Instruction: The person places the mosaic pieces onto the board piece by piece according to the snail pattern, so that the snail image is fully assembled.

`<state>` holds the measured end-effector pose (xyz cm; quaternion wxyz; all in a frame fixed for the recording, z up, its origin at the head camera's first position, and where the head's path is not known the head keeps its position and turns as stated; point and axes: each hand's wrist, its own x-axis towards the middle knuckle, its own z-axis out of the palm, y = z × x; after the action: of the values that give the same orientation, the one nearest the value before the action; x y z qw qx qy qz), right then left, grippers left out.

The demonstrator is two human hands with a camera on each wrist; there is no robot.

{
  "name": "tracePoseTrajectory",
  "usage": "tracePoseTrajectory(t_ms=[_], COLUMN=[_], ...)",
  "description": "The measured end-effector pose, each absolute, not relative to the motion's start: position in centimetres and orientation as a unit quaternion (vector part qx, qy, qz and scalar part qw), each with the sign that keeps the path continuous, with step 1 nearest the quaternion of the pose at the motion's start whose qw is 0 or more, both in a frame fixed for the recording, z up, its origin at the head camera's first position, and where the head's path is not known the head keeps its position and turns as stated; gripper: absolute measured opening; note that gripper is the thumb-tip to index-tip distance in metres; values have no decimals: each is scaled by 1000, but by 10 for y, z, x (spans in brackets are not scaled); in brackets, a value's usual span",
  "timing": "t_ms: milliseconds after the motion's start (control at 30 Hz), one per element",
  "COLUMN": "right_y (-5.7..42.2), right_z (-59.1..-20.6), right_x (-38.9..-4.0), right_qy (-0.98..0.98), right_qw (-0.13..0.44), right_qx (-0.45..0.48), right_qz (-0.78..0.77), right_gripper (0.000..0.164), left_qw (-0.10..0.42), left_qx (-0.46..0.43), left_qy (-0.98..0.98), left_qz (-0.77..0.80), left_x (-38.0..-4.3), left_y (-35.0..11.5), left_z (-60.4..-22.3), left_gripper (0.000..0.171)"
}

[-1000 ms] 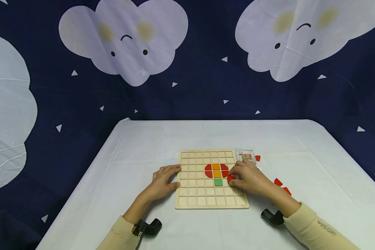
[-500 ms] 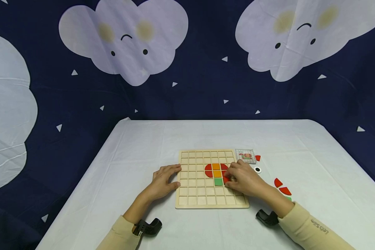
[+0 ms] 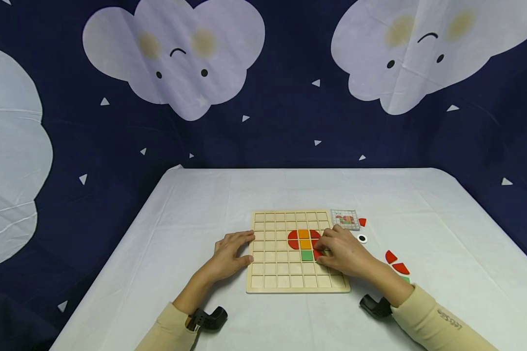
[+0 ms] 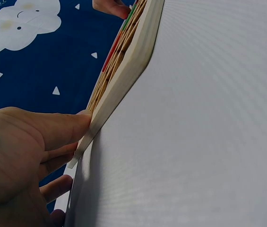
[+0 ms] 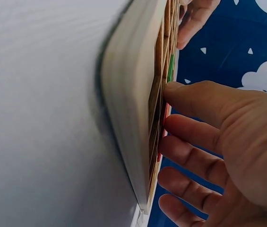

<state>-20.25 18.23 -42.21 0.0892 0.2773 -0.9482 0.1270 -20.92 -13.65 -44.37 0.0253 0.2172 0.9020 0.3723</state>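
Observation:
A wooden grid board (image 3: 270,269) lies on the white table. My left hand (image 3: 229,254) rests at its left edge, thumb and fingertips touching the rim, fingers fairly straight. Over the board's right side, my right hand (image 3: 346,250) pinches a red piece (image 3: 317,256) between thumb and fingers, down at the cell right of a green square (image 3: 306,255). The fingers partly hide this piece, so its full outline cannot be seen. Above the green square sit two orange squares (image 3: 304,239), with red rounded pieces (image 3: 293,239) on both sides of them.
A small pattern card (image 3: 345,219) lies at the board's upper right corner, with a red piece (image 3: 362,222) beside it. Further right are a white ring-like disc with a black centre (image 3: 362,239), two red pieces (image 3: 400,268) and a partly covered green piece (image 3: 405,279).
My right hand has moved slightly left with the red piece, bringing it down to the cell beside the green square, and then stayed there. My left hand has not moved.

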Motion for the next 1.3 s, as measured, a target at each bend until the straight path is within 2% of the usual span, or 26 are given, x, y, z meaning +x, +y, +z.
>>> tracePoseTrajectory(t_ms=[433,600,967,1300], right_y=[185,191,219,244], right_z=[-421,-415,-406,-401], right_x=[-203,-201,-196,-189], right_qy=[-947,-953,-964,-968], right_qw=[96,82,74,88], right_qx=[275,243,184,168], right_qz=[137,163,178,163], right_gripper=[21,19,23,23], left_qw=[26,22,24,25], left_qx=[219,220,218,219], left_qy=[901,901,901,902], left_qz=[374,373,374,372], left_x=[-210,-210,-210,-210], left_y=[-137,-137,-137,-137], left_z=[-444,-444,-444,-444], left_gripper=[52,53,53,53])
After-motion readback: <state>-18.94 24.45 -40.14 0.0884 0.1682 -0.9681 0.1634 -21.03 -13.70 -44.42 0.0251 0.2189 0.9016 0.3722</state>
